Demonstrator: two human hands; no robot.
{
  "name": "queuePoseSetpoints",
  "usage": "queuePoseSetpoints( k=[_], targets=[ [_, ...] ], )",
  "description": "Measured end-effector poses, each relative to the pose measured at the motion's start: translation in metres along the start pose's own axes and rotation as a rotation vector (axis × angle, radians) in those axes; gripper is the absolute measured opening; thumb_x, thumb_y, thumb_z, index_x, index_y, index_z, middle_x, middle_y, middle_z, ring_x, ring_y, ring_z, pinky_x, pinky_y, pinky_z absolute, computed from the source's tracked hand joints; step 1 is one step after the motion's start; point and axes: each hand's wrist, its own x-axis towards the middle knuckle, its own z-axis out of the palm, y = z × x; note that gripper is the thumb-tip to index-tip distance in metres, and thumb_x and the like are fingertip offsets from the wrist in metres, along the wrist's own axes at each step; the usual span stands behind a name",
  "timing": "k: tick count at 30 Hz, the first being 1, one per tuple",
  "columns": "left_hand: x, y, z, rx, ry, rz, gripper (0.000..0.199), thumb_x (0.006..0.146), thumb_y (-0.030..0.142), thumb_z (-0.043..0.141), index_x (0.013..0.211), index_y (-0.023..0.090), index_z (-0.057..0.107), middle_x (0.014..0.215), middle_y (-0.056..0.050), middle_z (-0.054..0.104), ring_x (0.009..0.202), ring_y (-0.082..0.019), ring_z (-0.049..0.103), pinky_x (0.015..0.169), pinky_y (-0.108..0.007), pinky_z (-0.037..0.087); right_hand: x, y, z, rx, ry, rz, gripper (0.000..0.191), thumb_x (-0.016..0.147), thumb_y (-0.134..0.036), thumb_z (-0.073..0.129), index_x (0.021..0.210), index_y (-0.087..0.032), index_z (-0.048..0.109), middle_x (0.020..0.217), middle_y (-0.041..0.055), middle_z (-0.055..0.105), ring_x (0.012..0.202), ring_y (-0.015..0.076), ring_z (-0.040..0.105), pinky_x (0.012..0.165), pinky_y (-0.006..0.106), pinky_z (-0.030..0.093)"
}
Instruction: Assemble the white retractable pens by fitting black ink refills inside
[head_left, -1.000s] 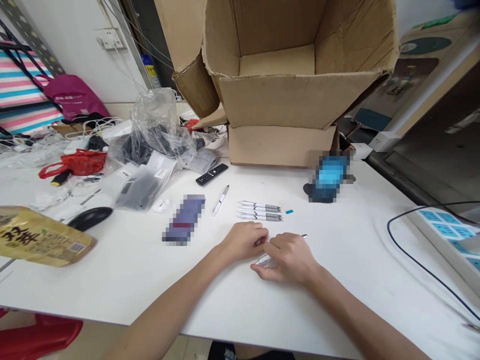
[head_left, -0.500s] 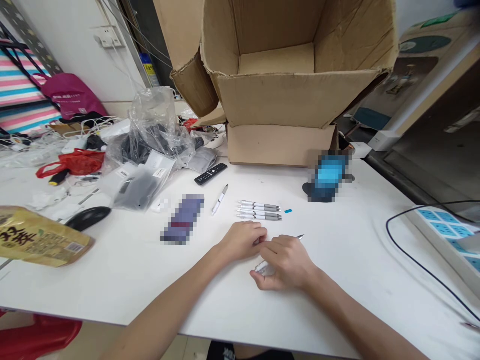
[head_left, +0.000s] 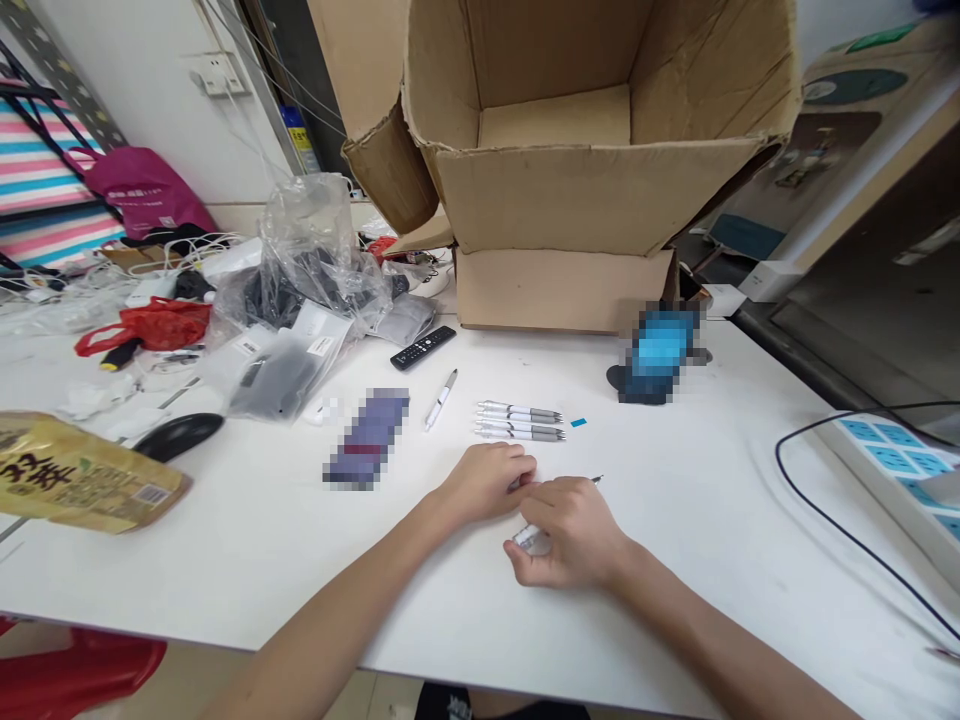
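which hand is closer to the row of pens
Left. The left hand lies just in front of the pens; the right hand, holding a pen, is farther, front right.

The left hand (head_left: 486,482) meets the curled right hand (head_left: 571,532) at the fingertips.

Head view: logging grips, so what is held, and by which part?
The right hand holds a white pen by its middle; whether the left hand holds anything cannot be told.
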Motion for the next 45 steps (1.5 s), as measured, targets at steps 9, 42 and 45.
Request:
queuePoseSetpoints(
  k=[9,42,45],
  targets=[
    [0.000,0.003,-0.003,0.020,-0.032,-0.013,0.007,0.079,0.024,0.054,0.073,0.022,0.057,0.071,0.004,0.059,0.064,-0.011,0.049,0.054,-0.025,0.030,-0.003,-0.001,0.002,0.001,-0.162,0.059,0.037,0.080,-0.042,0.052,0.054,-0.021,0.035,0.049,-0.0031,0.041,0.046,0.0100,0.034,0.047,0.029,0.024],
    [0.001,0.002,0.000,0.075,-0.019,0.001,0.015,0.085,0.030,0.051,0.073,0.021,0.056,0.073,0.003,0.060,0.065,-0.011,0.050,0.053,-0.025,0.029,0.001,0.009,-0.001,-0.054,-0.124,0.166,0.033,0.080,-0.037,0.054,0.054,-0.019,0.045,0.045,-0.0017,0.055,0.040,0.0080,0.043,0.046,0.024,0.023],
    [0.001,0.002,-0.001,0.083,-0.023,-0.010,0.017,0.085,0.029,0.050,0.072,0.021,0.056,0.072,0.003,0.059,0.064,-0.011,0.049,0.052,-0.025,0.028,0.001,0.010,-0.001,-0.088,-0.143,0.174,0.032,0.080,-0.036,0.053,0.053,-0.019,0.046,0.043,-0.0020,0.053,0.038,0.0085,0.042,0.046,0.024,0.022]
  ],
)
